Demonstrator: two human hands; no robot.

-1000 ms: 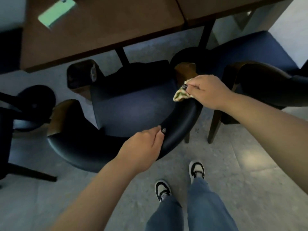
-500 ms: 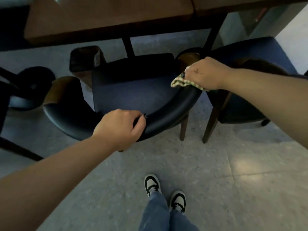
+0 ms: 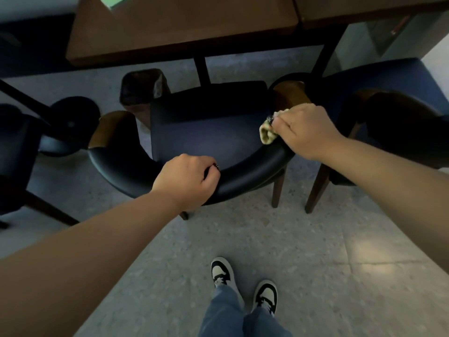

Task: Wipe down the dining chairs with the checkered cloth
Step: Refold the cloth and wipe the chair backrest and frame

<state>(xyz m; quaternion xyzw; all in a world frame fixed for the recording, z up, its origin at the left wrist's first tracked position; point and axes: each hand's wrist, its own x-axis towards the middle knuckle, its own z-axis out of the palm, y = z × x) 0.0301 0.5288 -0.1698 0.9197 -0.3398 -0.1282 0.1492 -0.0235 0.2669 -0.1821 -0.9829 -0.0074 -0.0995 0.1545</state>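
left hand [image 3: 187, 180] grips chair backrest [image 3: 255, 169]; right hand [image 3: 305, 130] clutches bunched pale checkered cloth [image 3: 266, 135].

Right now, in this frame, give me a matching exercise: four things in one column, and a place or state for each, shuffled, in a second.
Things:
1. checkered cloth
2. left hand
3. waste bin
4. green item

Places or states:
A. on the brown table, cut off by the top edge
B. bunched under the right hand on the chair's arm end
C. gripping the black curved backrest
D. on the floor beside the blue seat

Pairs: 1-B, 2-C, 3-D, 4-A
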